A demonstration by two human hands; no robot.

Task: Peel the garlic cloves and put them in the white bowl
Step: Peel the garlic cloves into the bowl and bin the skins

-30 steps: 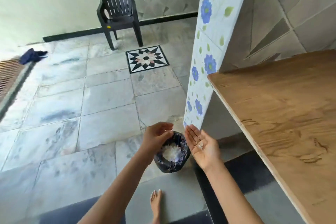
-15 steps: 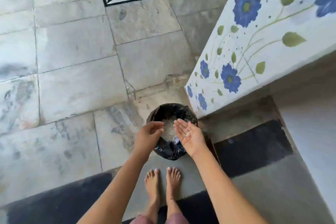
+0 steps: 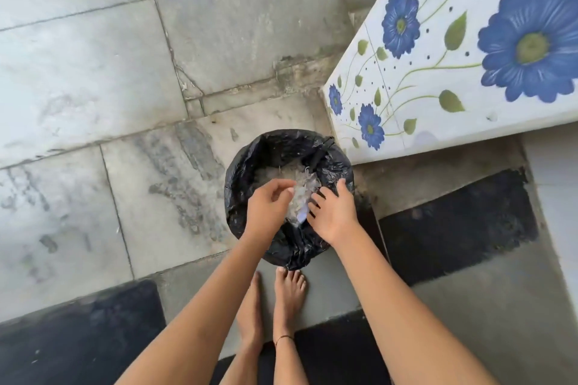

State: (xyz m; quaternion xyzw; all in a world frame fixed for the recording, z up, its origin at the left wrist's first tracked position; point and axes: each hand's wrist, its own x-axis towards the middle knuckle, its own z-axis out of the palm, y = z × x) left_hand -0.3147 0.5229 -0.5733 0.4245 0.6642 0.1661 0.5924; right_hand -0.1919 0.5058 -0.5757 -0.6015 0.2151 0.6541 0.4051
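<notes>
The left hand (image 3: 269, 206) hangs over the bin, fingers curled toward the thumb; whether they pinch a scrap, I cannot tell. At its 3 o'clock the right hand (image 3: 334, 212) is palm-down, fingers spread, holding nothing. Beneath both, the black-lined bin (image 3: 250, 153) holds a heap of pale peels (image 3: 275, 172). No cloves or white bowl are in view, so some peeling looks done, and this seems to be waste disposal. How much remains is unclear.

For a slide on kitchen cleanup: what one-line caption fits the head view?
Left hand and right hand over a black-lined bin of pale scraps on the stone floor, bare feet below.
</notes>
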